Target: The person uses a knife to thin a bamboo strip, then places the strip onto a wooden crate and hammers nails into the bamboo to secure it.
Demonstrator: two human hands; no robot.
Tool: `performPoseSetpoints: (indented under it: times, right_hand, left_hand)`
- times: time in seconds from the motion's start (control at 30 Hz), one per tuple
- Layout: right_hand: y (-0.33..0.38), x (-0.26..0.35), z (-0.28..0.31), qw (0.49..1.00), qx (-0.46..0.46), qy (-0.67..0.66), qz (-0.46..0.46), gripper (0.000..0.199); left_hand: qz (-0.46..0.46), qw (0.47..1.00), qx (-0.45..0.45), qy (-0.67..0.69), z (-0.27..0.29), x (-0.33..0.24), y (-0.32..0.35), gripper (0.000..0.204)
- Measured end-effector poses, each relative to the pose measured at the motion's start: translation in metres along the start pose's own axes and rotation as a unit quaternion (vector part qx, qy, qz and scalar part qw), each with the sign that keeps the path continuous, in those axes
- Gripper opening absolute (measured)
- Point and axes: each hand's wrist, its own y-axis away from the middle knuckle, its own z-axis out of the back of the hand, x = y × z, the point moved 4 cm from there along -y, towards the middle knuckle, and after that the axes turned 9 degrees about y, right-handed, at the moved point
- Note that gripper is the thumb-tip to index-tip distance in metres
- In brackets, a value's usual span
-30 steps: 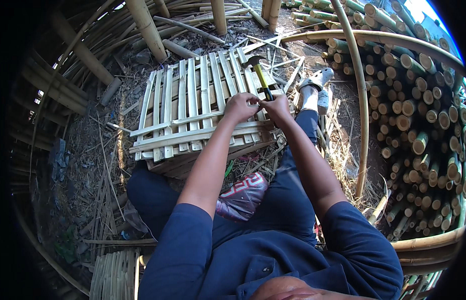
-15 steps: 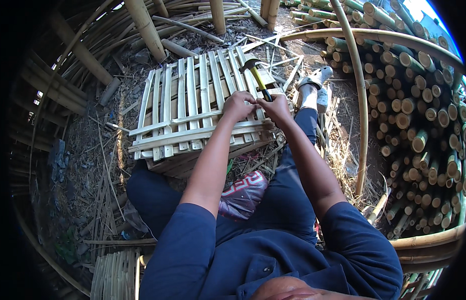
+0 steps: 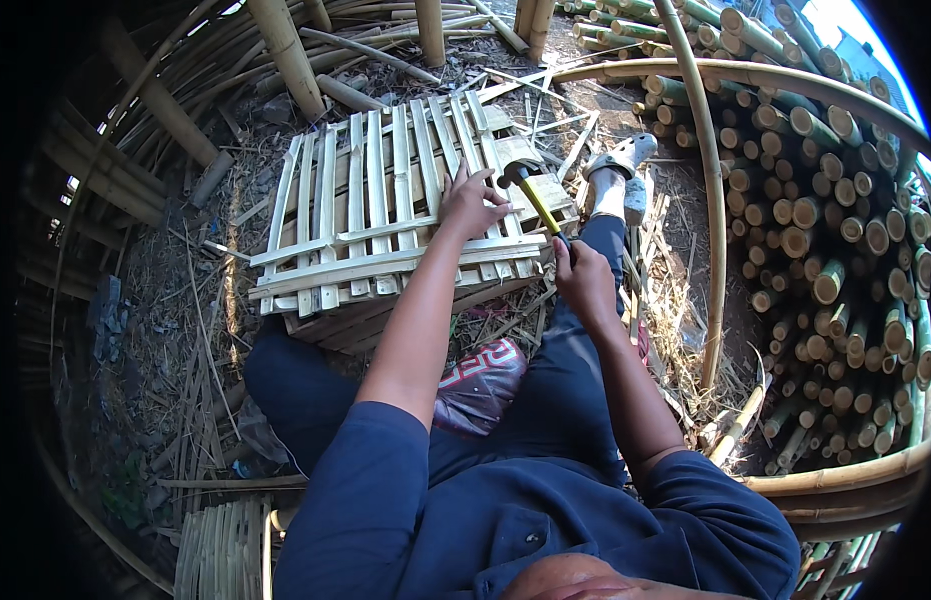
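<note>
The fingers (image 3: 466, 190) of the left hand (image 3: 473, 205) are spread flat, tips pressing on the slats of the bamboo panel (image 3: 386, 205), gripping nothing. The right hand (image 3: 583, 278) has its fingers curled tight around the lower end of the yellow handle of a hammer (image 3: 531, 195), whose dark head rests at the panel's right side, just right of the left hand.

The panel lies across a low stack of similar frames on the ground, just beyond the person's knees, with its slats running near to far and two cross strips along the near edge. It looks light and stiff as a whole, though the thin split slats would likely flex or crack under a careless blow; it is best held flat by pressing down on a slat close to a cross strip, or lifted by the cross strips. The hammer looks head-heavy, so a grip low on the handle suits it.

A pile of cut bamboo poles (image 3: 836, 200) fills the right side, and loose strips (image 3: 201, 330) litter the ground to the left.
</note>
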Motion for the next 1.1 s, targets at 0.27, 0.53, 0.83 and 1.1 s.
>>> performPoseSetpoints:
  times: [0.27, 0.53, 0.83, 1.1]
  right_hand:
    - [0.008, -0.004, 0.005, 0.999, 0.002, 0.016, -0.033, 0.044]
    - [0.016, -0.007, 0.008, 0.998, -0.001, 0.057, 0.005, 0.045]
    - [0.015, -0.01, -0.001, 0.999, -0.002, 0.051, 0.001, 0.047]
    - [0.015, -0.007, 0.001, 0.999, -0.005, 0.041, -0.008, 0.046]
  left_hand:
    - [0.018, 0.999, 0.026, 0.002, -0.001, -0.001, 0.0, 0.021]
    - [0.033, 0.999, 0.035, 0.002, 0.002, -0.005, 0.001, 0.022]
    - [0.013, 1.0, 0.009, 0.026, -0.001, 0.004, -0.001, 0.031]
    - [0.049, 0.998, 0.025, -0.005, -0.004, 0.002, -0.004, 0.029]
